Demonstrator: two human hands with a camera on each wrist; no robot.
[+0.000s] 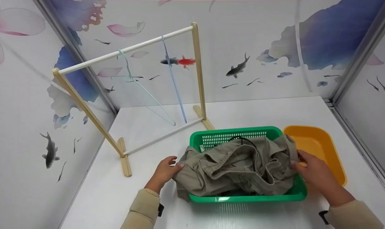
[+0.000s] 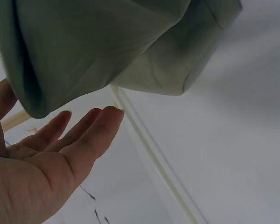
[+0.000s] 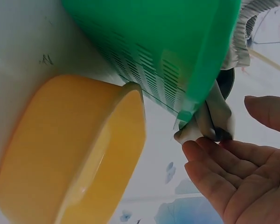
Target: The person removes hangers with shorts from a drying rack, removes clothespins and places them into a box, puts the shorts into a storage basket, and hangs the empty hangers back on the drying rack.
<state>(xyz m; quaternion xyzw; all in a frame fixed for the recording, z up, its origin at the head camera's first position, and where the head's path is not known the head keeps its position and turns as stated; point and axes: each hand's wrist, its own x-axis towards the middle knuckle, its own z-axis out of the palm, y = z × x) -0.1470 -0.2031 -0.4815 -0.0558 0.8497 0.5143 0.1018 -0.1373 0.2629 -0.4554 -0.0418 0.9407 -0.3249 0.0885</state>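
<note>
A grey-brown garment point(image 1: 224, 171) with a gathered elastic waistband, which looks like trousers, lies bunched in a green basket point(image 1: 246, 199) and spills over its left side. My left hand point(image 1: 165, 171) is at the garment's left edge, its thumb touching the cloth. In the left wrist view the fingers of the left hand point(image 2: 60, 158) are spread loosely below the hanging cloth point(image 2: 98, 46). At the right edge is my right hand point(image 1: 316, 171). The right wrist view shows its fingertips against a fold point(image 3: 214, 116), with the thumb held apart.
A yellow-orange tub point(image 1: 335, 159) stands right of the basket. Behind to the left is a wooden rack point(image 1: 199, 73) with a white rail, carrying a pale green hanger point(image 1: 148, 92) and a blue hanger point(image 1: 175, 82). A thin black loop point(image 1: 243, 138) shows behind the cloth. Patterned walls surround the white table.
</note>
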